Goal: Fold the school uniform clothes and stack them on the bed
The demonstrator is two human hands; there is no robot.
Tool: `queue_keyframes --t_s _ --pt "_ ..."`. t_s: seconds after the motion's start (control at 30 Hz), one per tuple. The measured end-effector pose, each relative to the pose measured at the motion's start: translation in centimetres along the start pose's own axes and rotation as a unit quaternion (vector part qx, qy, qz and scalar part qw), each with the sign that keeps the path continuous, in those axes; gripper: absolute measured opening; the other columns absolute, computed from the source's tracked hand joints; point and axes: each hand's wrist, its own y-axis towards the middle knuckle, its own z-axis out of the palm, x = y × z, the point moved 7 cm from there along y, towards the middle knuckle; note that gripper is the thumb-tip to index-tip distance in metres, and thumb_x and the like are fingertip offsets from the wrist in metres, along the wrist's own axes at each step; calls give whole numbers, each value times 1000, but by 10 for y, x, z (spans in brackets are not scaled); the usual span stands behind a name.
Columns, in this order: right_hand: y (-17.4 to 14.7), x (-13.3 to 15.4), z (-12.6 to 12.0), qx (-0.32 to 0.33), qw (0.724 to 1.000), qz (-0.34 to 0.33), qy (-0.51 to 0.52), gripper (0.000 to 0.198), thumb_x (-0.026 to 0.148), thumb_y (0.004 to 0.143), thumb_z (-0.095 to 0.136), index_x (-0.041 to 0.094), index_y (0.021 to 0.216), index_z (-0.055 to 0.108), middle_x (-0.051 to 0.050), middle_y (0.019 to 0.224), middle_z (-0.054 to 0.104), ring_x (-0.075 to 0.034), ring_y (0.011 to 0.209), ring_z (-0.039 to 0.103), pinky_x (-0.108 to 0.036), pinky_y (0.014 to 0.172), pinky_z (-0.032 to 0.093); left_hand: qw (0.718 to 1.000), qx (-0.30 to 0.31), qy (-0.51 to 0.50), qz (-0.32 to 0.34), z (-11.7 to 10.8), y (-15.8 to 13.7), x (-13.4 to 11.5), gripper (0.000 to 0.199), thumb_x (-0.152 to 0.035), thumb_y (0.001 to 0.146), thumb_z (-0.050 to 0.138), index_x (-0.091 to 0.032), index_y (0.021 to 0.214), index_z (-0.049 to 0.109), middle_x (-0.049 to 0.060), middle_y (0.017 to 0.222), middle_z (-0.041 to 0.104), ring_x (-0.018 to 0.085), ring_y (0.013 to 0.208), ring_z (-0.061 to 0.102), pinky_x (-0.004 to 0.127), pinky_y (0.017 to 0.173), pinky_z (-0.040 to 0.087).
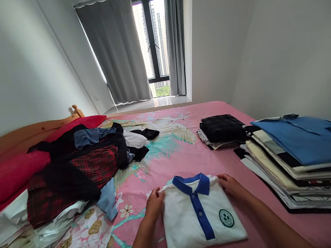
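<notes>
A white polo shirt (181, 222) with a blue collar, a blue button strip and a round green badge lies folded flat at the bed's near edge, collar pointing away from me. My left hand (155, 203) pinches the shirt's left shoulder edge. At the opposite shoulder, my right hand (230, 184) grips the cloth between thumb and fingers. Right of the shirt rises a tall stack of folded clothes, topped by a blue polo shirt (307, 137).
Loose clothes, among them a red plaid garment (97, 165), are heaped on the left beside red pillows (20, 170). A smaller stack of folded dark clothes (223, 129) sits farther back. Pink floral bedding (180, 163) covers the bed; a wooden headboard (40, 130) borders its left side.
</notes>
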Motion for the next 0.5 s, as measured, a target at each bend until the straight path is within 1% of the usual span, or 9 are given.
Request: queue_keyframes --t_s 0.07,0.13,0.17,0.27,0.33,0.43,0.5 --pt "0 0 9 44 998 13 35 29 38 64 57 15 80 61 -5 76 67 -19 68 61 -28 61 47 999 28 -32 -14 1 7 -2 34 -42 69 59 -14 87 62 6 80 69 21 79 63 27 68 47" --pt "-1 3 15 62 996 20 64 28 39 66 57 15 79 60 -4 74 66 -17 65 60 -26 57 46 996 54 -65 -23 3 10 -6 30 -43 64 64 -16 73 58 0 63 62 17 64 59 25 57 44" --pt "-1 3 16 64 995 23 78 27 40 68 56 16 80 59 -3 73 66 -16 63 59 -26 55 45 994 64 -83 -24 3 11 -9 29 -44 63 64 -17 70 55 -2 59 59 15 59 57 24 54 42" --pt "-2 3 16 61 991 35 110 27 40 70 54 17 83 56 -1 69 63 -14 58 56 -24 51 42 986 90 -137 -28 6 12 -14 30 -43 61 64 -19 72 49 -7 56 52 10 51 50 21 50 39" --pt "-3 1 16 71 989 45 123 28 40 69 56 16 83 57 -1 68 63 -15 57 56 -25 51 43 980 113 -160 -39 10 11 -16 32 -42 59 66 -19 72 48 -8 55 50 9 48 47 21 48 38" --pt "-3 3 17 88 986 47 130 32 42 68 60 14 83 59 -5 71 65 -17 60 58 -27 54 45 972 155 -168 -53 15 9 -19 34 -41 55 69 -18 74 52 -6 56 54 11 49 50 23 48 39" --pt "-2 5 18 89 986 42 132 34 45 68 61 14 82 59 -5 72 65 -17 61 59 -27 55 45 971 169 -165 -46 15 11 -25 35 -41 54 70 -17 73 55 -4 57 55 11 51 52 23 50 39"
